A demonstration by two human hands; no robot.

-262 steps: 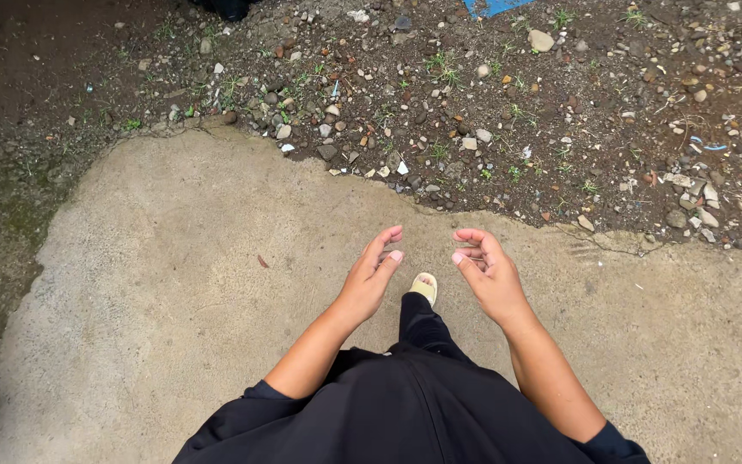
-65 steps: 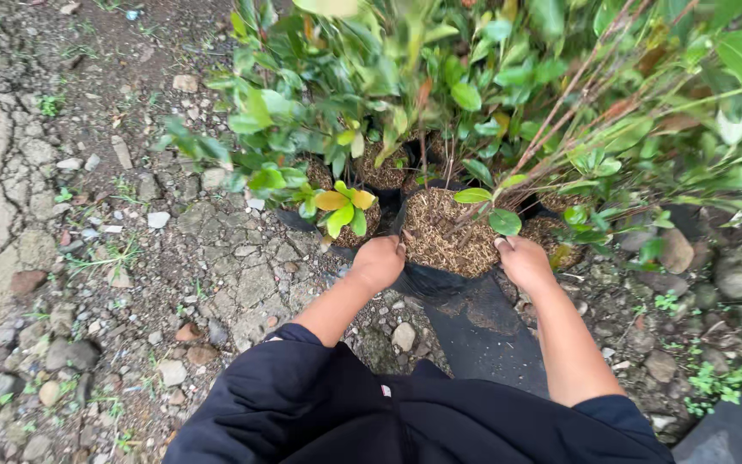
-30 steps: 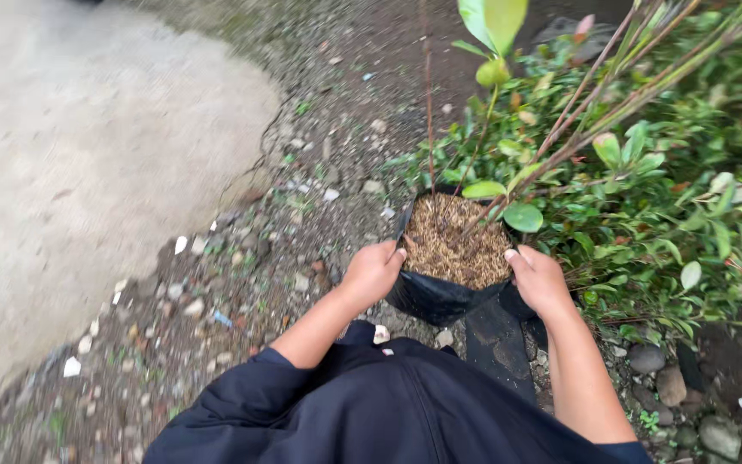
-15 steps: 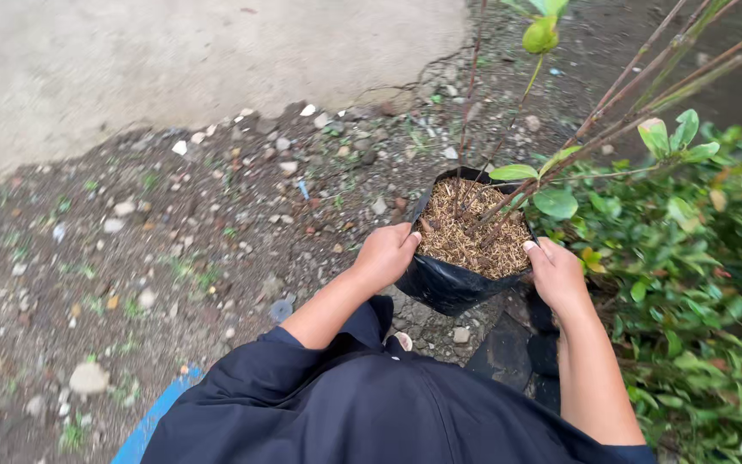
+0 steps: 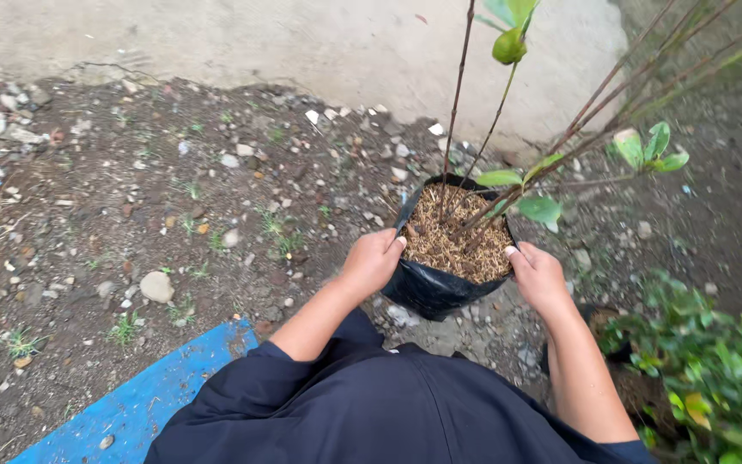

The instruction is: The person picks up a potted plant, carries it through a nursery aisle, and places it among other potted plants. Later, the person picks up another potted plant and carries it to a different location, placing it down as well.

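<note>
Here: black nursery bag of husk mix with thin-stemmed sapling, gripped by left hand and right hand, fingers curled on its rim, above stony soil; blue board near-left, leafy shrub right, concrete slab beyond.

A black plastic grow bag sat just right of the frame's centre, held off the stony ground and tilted slightly. Its mouth was open and round, filled to the rim with dry, straw-coloured husk. Thin reddish-brown stems rose from the filling toward the upper right of the frame, carrying a few glossy green leaves and one green bud near the top edge.
</note>
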